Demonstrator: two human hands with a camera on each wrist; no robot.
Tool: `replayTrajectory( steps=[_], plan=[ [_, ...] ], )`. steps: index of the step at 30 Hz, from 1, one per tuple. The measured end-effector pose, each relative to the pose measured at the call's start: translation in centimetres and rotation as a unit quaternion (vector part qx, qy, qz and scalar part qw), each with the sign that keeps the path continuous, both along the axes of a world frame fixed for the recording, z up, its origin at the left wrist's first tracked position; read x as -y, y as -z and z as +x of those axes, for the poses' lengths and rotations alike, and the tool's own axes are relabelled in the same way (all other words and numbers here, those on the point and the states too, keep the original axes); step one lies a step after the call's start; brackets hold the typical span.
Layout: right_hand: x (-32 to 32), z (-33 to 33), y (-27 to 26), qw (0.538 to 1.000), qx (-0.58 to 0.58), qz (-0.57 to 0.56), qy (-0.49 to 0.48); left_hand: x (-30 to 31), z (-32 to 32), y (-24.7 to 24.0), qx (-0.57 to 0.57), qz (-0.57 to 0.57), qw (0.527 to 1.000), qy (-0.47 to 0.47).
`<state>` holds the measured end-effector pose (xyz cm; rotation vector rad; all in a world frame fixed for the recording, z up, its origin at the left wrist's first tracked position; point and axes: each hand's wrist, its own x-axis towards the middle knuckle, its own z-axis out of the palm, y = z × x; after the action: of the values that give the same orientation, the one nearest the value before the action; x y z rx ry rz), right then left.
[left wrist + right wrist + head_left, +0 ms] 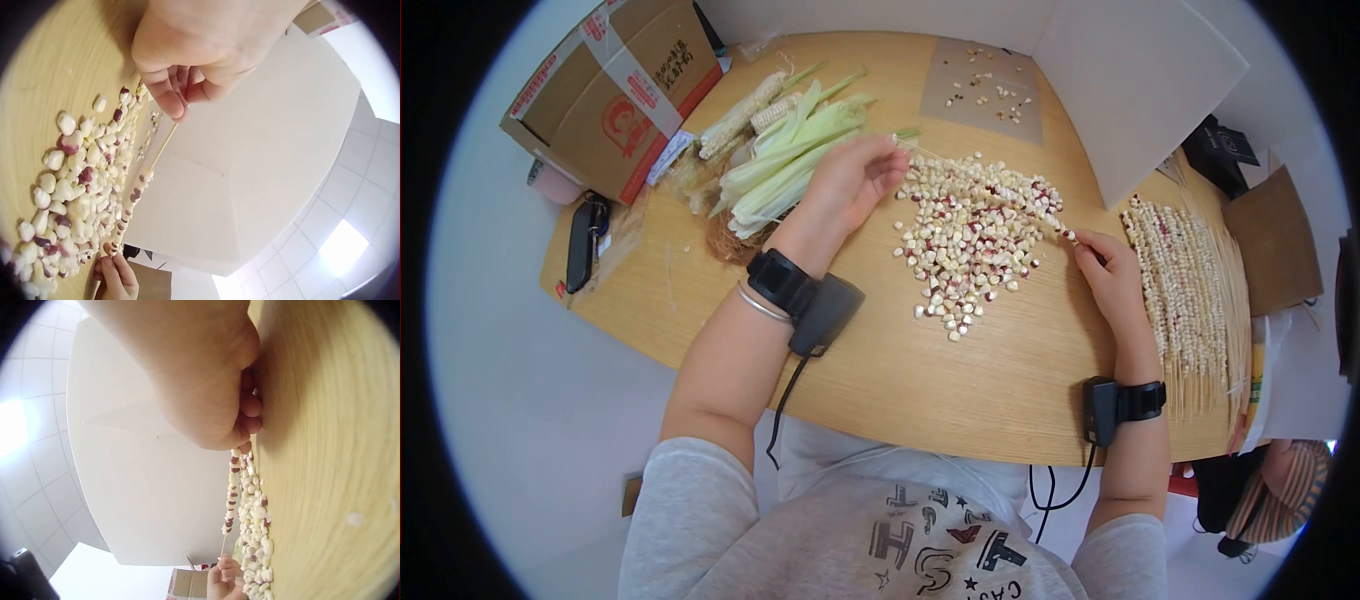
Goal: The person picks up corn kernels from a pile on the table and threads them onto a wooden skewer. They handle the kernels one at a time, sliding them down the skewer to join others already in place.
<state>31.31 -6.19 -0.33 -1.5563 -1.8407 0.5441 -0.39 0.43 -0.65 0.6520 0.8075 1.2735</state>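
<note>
My left hand [858, 182] pinches the bare end of a thin wooden skewer [164, 145] between thumb and fingers. My right hand [1116, 285] grips the skewer's other end. White and dark red corn kernels [232, 494] are threaded in a row along it, from the right fingertips to the bare stretch near the left hand. Below the skewer, a heap of loose white and red kernels [965, 245] lies spread on the table. The right fingers partly hide their end of the skewer.
Left of the heap lie husked corn cobs [745, 115] and green husks [785, 170], beside a cardboard box [615, 95]. Many kernel-threaded skewers [1180, 285] lie in rows at the right. A grey mat [985, 90] with scattered kernels is at the back, by a white panel [1145, 90].
</note>
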Motion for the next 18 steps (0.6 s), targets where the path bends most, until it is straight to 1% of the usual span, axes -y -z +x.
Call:
replayTrajectory(
  steps=[2,6,8,12,14,15,17,18],
  plan=[
    [0.1,-0.1,0.0,1.000,-0.004,-0.010,0.006,0.0,0.0,-0.2,0.058,-0.026,0.998,0.020],
    [0.0,0.1,0.2,1.000,-0.007,0.002,0.001,-0.1,-0.3,-0.4,0.080,-0.021,0.995,0.048],
    [-0.1,0.1,0.2,1.000,-0.010,0.007,-0.002,0.1,-0.4,-0.8,0.109,-0.006,0.990,0.089],
    [0.1,0.0,0.0,1.000,-0.005,-0.001,-0.004,0.5,-0.4,-1.2,0.135,0.009,0.983,0.121],
    [0.1,-0.2,-0.2,1.000,-0.006,-0.002,-0.005,0.5,-0.3,-1.3,0.107,0.051,0.982,0.146],
    [0.2,-0.2,-0.3,1.000,-0.008,0.009,-0.017,0.7,0.1,-1.3,0.107,0.052,0.982,0.147],
    [0.2,-0.2,-0.4,0.999,-0.008,0.020,-0.031,1.3,1.2,-1.3,0.025,0.023,0.972,0.234],
    [0.2,-0.3,-0.5,0.999,-0.001,0.020,-0.044,1.7,1.7,-1.3,-0.021,0.029,0.971,0.235]
  ],
)
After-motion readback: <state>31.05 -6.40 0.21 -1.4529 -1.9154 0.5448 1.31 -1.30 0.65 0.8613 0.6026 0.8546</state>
